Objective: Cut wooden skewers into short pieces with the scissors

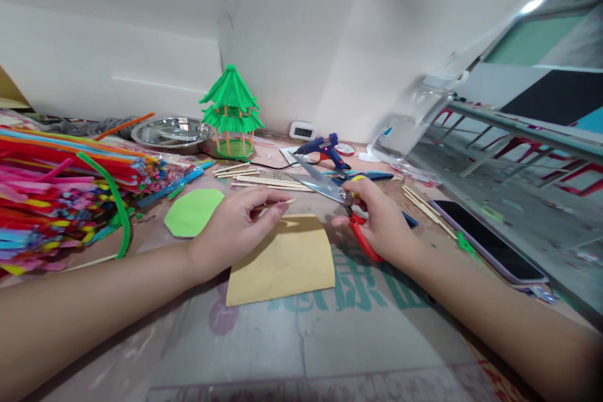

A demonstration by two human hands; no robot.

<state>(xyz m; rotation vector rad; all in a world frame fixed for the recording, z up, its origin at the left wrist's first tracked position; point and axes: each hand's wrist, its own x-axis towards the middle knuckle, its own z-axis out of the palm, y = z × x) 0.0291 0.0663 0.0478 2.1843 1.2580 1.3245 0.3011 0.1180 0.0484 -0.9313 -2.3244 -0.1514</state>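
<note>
Worn bench (301, 352) carries, at far left, a big pile of coloured straws (56, 188), then a tan card (282, 260) at centre near, a green paper octagon (193, 212) left of it, a green straw pagoda model (230, 113) at far centre and a blue glue gun (325, 149) beyond the hands. Left hand (235, 229) rests on the card's far left corner, fingers pinching a thin wooden stick (276, 205) that points right. Right hand (381, 220) grips red-handled scissors (330, 191), blades parted, tips aimed far-left, just right of the stick's tip; loose sticks (264, 179) lie just beyond.
</note>
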